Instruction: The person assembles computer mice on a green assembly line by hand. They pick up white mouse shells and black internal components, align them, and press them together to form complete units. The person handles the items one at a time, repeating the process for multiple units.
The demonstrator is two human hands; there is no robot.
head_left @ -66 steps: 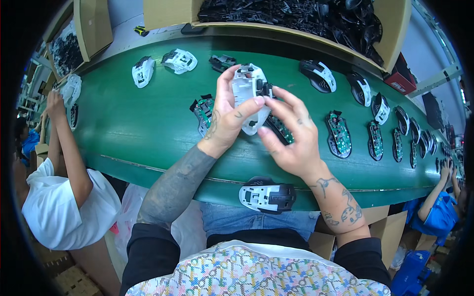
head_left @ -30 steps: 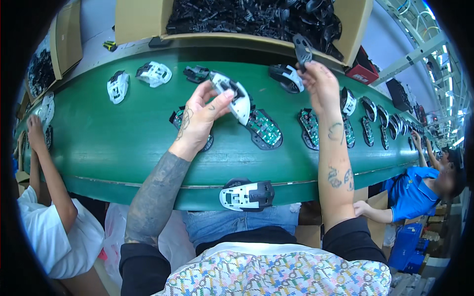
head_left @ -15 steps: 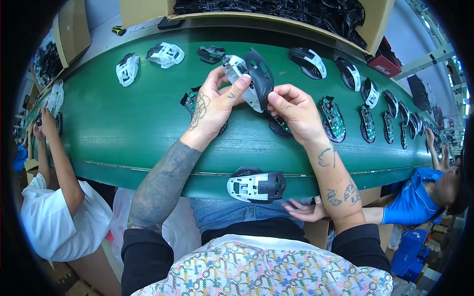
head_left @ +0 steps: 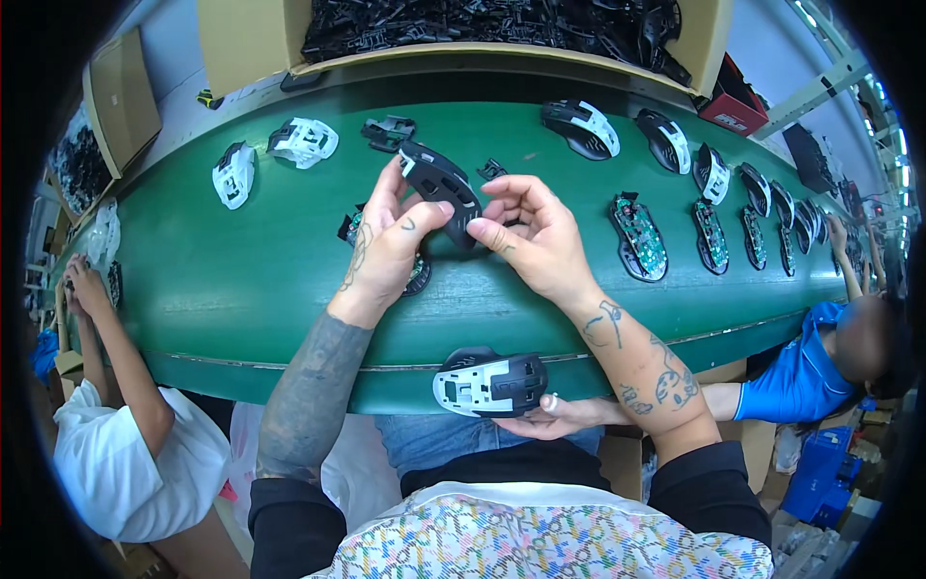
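Between my two hands, above the green belt (head_left: 241,318), is a black mouse shell (head_left: 439,183) with its slotted dark face toward me. My left hand (head_left: 386,236) is closed around its left side, with the thumb pressed on the face. On the lower right edge of the shell, the thumb of my right hand (head_left: 540,241) touches, its fingers loosely curled beside it. Behind my left hand lies a mouse base with a green circuit board (head_left: 419,277), mostly hidden. A small black part (head_left: 493,169) lies just beyond my right fingers.
At the near edge sits a white-and-black mouse shell (head_left: 490,382), touched by a co-worker's hand (head_left: 564,415). White shells (head_left: 234,176) lie far left, a black frame (head_left: 389,132) nearby. Mouse shells (head_left: 581,130) and circuit-board bases (head_left: 639,236) line the right. Beyond stands a box (head_left: 511,60) of black parts.
The shell pieces in my hands have come together and turned dark face toward me. The co-worker's hand has moved left to the near shell. The view has shifted slightly.
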